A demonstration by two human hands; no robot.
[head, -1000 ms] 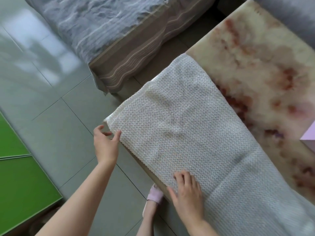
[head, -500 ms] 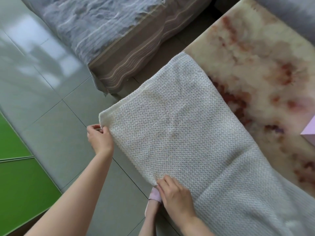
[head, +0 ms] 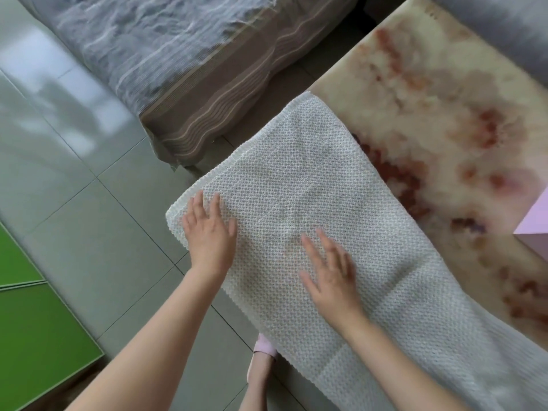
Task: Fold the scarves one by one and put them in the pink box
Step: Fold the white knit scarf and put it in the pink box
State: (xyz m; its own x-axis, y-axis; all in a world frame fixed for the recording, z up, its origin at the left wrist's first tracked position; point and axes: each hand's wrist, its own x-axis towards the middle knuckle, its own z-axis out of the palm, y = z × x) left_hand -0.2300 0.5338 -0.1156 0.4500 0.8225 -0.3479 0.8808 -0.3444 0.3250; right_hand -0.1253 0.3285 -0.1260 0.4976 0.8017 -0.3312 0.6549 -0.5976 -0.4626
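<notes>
Seen from the head camera, a person's two bare arms reach forward and down over a white knitted scarf (head: pixel 311 200) spread flat on a table (head: pixel 439 93) with a cream top marbled in red and brown. The left hand (head: pixel 209 232) lies palm down on the scarf's near-left corner, fingers straight and slightly spread, gripping nothing. The right hand (head: pixel 330 275), blurred, rests palm down near the middle of the cloth, its fingers also straight and fanned, thumb out to the left, grasping nothing. The scarf runs along the table's near edge from a far corner by the table's left side to the lower right, where it leaves the picture; its left corner overhangs the table edge. The pink box (head: pixel 535 229) stands on the table at the right border, apart from the scarf, only a corner in view. Beyond the table's left side stands a piece of furniture (head: pixel 213 102) with brown striped sides under a grey, streaked cover. Grey floor tiles (head: pixel 77 185) fill the left, a green panel (head: pixel 32 336) the lower-left corner. A foot in a pink slipper (head: pixel 264 348) shows below the scarf's near edge.
</notes>
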